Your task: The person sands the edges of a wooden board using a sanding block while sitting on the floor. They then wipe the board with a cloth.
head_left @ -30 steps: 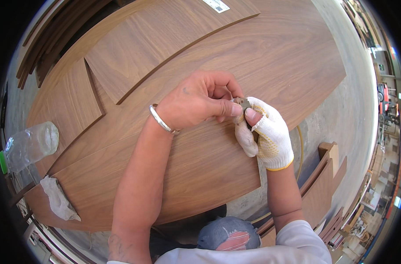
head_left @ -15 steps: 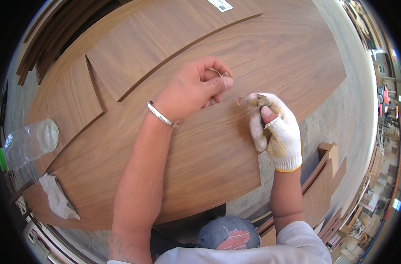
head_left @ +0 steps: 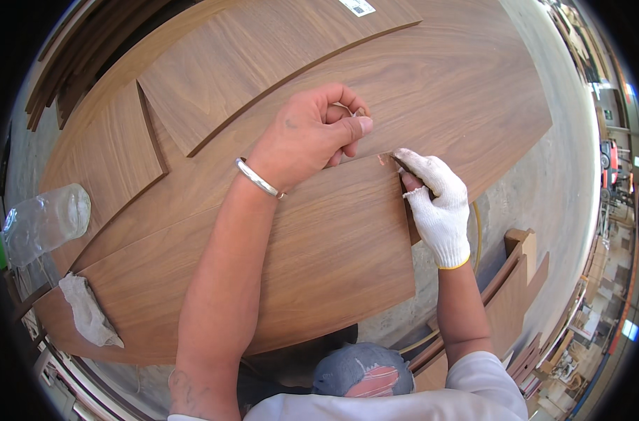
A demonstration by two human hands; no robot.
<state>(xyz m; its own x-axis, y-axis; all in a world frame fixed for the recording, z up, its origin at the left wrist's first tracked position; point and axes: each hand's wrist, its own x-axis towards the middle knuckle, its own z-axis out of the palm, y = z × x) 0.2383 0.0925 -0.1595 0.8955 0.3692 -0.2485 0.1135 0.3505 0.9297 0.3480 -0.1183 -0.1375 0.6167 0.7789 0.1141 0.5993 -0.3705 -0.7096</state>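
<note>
My left hand, bare with a silver bangle at the wrist, hovers over the wood-grain boards, thumb and fingers pinched together. Something tiny may sit in that pinch; I cannot make it out. On my right hand is a white knit glove that leaves the thumb bare. Its fingers close on a small dark flat piece, held against the far right corner of the near brown board. A small reddish patch marks that corner. This board lies on a larger brown board.
Two smaller brown panels lie at the far left, one with a white label. A clear bottle and a grey-white rag are at the left. Offcuts stand at the lower right, near a yellow hose.
My right hand has turned over and moved down onto the board's corner, bringing the small dark piece against it. My left hand stays pinched in nearly the same place.
</note>
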